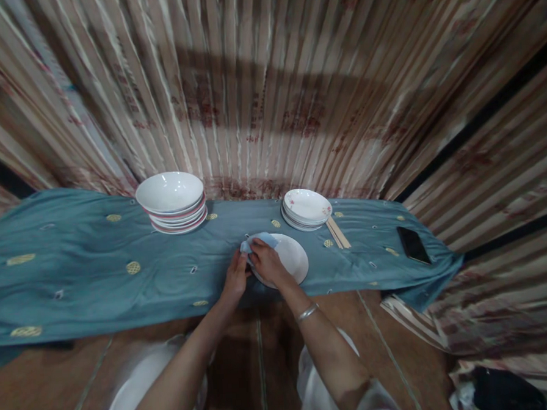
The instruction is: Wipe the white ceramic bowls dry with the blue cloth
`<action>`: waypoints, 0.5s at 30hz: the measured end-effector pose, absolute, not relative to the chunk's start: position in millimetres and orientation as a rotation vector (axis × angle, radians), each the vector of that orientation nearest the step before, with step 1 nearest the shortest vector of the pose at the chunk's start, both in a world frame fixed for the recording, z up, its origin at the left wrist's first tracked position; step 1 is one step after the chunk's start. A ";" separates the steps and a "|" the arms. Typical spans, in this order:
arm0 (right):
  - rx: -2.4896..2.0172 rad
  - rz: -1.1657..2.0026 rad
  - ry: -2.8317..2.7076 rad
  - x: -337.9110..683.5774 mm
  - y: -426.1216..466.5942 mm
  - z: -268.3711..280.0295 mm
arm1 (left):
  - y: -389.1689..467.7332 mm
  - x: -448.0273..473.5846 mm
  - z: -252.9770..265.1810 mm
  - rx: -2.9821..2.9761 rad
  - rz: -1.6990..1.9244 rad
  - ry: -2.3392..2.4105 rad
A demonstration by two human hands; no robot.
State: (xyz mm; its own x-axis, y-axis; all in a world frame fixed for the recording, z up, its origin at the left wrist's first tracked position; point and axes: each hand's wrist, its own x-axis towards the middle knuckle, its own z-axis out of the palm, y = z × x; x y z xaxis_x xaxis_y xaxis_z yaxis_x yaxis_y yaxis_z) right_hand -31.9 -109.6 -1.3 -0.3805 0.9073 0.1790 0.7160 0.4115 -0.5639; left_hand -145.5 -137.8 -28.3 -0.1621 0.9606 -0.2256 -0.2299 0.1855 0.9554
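Observation:
A white plate (296,260) is tilted above the front edge of the table, in both my hands. My left hand (235,274) grips its left rim with the fingers curled round it. A light blue cloth (267,238) lies against the plate's upper left part. My right hand (266,261) is closed on this cloth and presses it to the plate near the rim. Part of the cloth reaches the thumb of my left hand. My fingertips are partly hidden by the cloth and the plate.
A tall stack of white bowls and plates (169,193) stands at the back left. A shorter stack of flower-patterned plates (308,205) is at the back right, beside wooden chopsticks (338,233). A black phone (413,245) lies on the teal tablecloth (88,263) near the right end. Pleated curtains (249,96) hang behind.

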 end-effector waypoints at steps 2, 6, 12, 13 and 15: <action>-1.419 0.516 -2.199 -30.2 -102.7 -6.4 | -138.5 -145.8 -28.0 0.784 1.272 1.297; -1.558 0.369 -2.178 -21.2 -91.8 -12.9 | -140.0 -146.0 -26.4 0.737 1.256 1.310; -1.764 0.098 -2.236 4.2 -86.5 -14.5 | -141.5 -144.8 -21.0 0.706 1.255 1.288; -1.787 0.087 -2.251 9.8 -86.7 -13.6 | -141.8 -144.8 -20.5 0.703 1.253 1.280; -1.787 0.153 -2.318 21.3 -88.1 -10.3 | -142.4 -145.1 -20.0 0.700 1.251 1.269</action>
State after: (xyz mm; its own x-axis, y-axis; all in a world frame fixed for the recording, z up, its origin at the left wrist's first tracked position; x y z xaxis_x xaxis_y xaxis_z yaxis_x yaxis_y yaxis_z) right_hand 21.3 -88.1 -10.3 -0.2426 0.9647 0.1023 0.9428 0.2593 -0.2095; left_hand -145.1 -142.4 -20.0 -0.1583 0.9391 -0.3050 -0.2912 0.2508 0.9232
